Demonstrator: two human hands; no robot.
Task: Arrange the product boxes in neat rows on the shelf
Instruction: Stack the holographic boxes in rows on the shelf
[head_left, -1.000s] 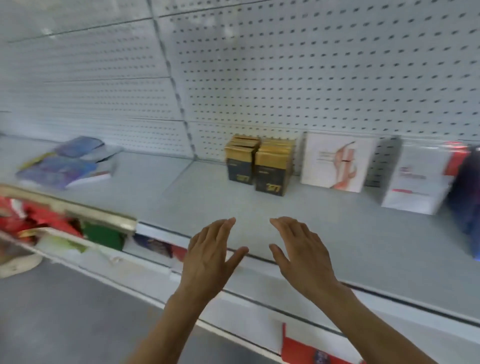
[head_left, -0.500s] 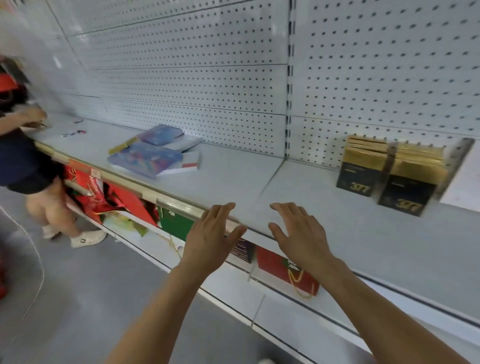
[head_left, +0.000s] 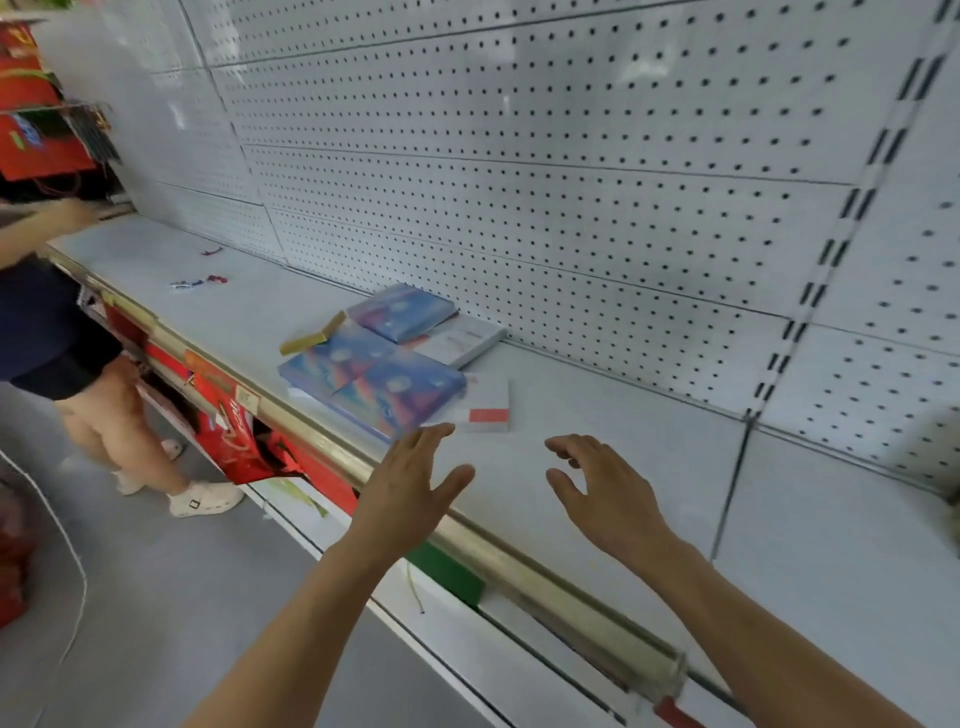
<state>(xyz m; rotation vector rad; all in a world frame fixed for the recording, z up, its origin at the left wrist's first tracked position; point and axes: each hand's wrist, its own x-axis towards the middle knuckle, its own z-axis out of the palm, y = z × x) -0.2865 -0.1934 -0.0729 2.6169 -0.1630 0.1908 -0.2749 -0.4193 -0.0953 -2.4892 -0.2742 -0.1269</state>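
A loose pile of flat product boxes lies on the white shelf (head_left: 597, 415). A large blue-and-purple box (head_left: 371, 382) is nearest the front edge, and a smaller blue box (head_left: 400, 312) sits behind it. Two white boxes with red marks (head_left: 485, 402) (head_left: 460, 340) lie to the right, and a thin gold box (head_left: 311, 335) lies at the left. My left hand (head_left: 408, 491) hovers just in front of the large blue box, fingers spread, holding nothing. My right hand (head_left: 605, 493) hangs over bare shelf to the right of the pile, fingers relaxed and slightly bent.
A gold rail (head_left: 467, 535) runs along the shelf's front edge. Red and green packages (head_left: 244, 447) fill the lower shelf. A person (head_left: 62, 332) in dark clothes stands at the left by the shelf. Small scraps (head_left: 195, 283) lie far left. Perforated panels (head_left: 519, 156) back the shelf.
The view has swung left: the black-and-gold boxes have left the frame and the blue pile now lies just beyond my hands. Both hands stay raised and hold nothing.
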